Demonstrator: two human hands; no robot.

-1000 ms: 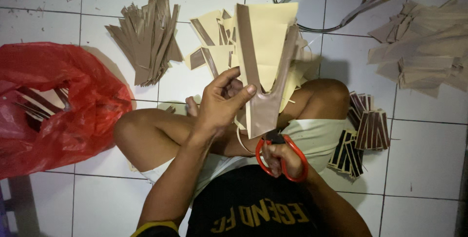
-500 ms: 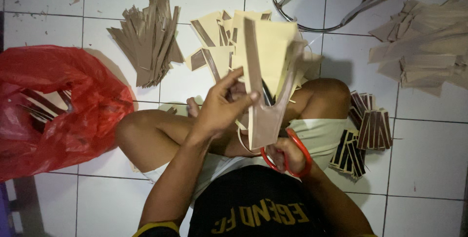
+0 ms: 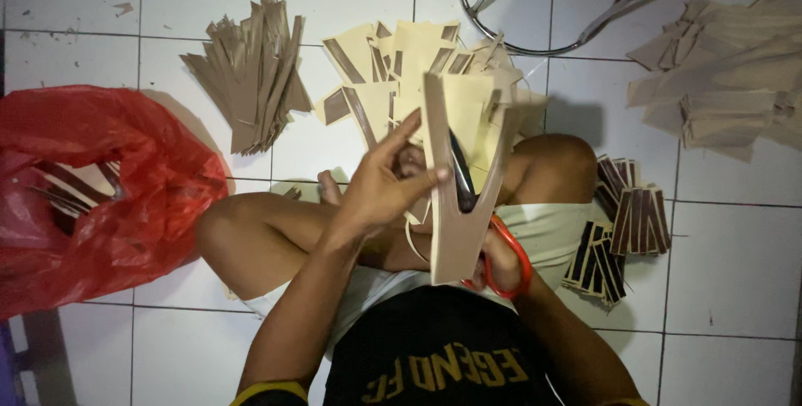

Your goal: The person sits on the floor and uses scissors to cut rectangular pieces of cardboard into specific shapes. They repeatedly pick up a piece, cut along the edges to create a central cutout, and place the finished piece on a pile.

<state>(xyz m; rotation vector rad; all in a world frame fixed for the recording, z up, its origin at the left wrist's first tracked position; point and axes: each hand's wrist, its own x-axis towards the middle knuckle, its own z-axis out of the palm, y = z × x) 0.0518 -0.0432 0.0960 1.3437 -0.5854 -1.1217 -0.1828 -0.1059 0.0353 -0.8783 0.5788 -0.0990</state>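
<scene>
I count one pair of scissors (image 3: 493, 247) in my right hand (image 3: 501, 260) and one brown sheet (image 3: 459, 180) pinched by my left hand (image 3: 380, 193). One red bag (image 3: 100, 197) sits at the floor's left edge. There are four heaps of cuttings: strips (image 3: 251, 72) at top left, cream offcuts (image 3: 401, 63) ahead, brown pieces (image 3: 723, 72) at top right, and dark stacks (image 3: 622, 230) by my right knee (too bunched to count singly). One wire frame (image 3: 535, 5) lies at the top edge.

A crumpled red plastic bag (image 3: 100, 197) lies on the tiled floor at the left, holding brown strips; small stacks of dark striped label-like cards (image 3: 622, 235) sit at the right.
</scene>
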